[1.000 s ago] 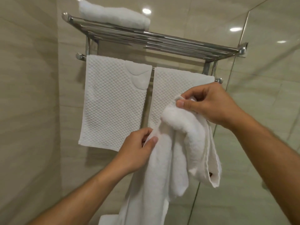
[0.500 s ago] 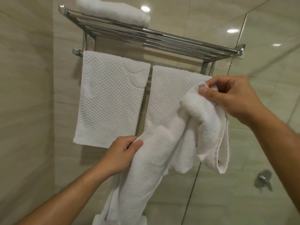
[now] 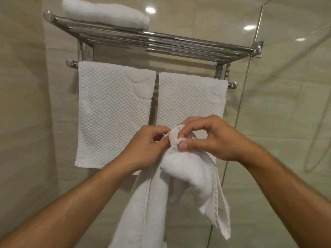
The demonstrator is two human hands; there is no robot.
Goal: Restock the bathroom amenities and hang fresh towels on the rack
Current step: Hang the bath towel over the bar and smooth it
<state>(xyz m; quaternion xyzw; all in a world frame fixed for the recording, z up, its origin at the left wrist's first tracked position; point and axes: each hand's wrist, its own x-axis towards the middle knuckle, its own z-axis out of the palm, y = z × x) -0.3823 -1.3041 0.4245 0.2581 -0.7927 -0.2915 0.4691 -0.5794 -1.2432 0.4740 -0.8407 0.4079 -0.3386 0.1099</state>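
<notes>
Now gripping a white terry towel (image 3: 155,203) with both hands, out in front of the chrome towel rack (image 3: 179,42). Hangs with long axis near vertical: bunched top end pointing up at the hands, main length dropping straight down and out past the bottom of view. Folds over at the top into a shorter flap draped down to the right, hemmed edge outward, ending in a loose corner. Sits before the lower part of the right waffle-weave towel (image 3: 188,97); cannot tell whether touching it.

Left hand (image 3: 146,145): fingers (image 3: 158,136) curled in tight, pinching the terry towel's top edge from the left. Right hand (image 3: 218,138): thumb and forefinger closed on the same bunched corner, thumb pressed flat on the front, other fingers arched loosely above. Hands nearly meeting across the cloth.

Behind, draped side by side over the rack's lower bar: left waffle-weave towel (image 3: 112,113) and the right one, hanging flat with a narrow gap between. Up on the rack's top shelf, toward its left end, a rolled white towel (image 3: 107,13). Off to the right, a glass panel (image 3: 277,122); beige wall tiles (image 3: 21,104) all round.
</notes>
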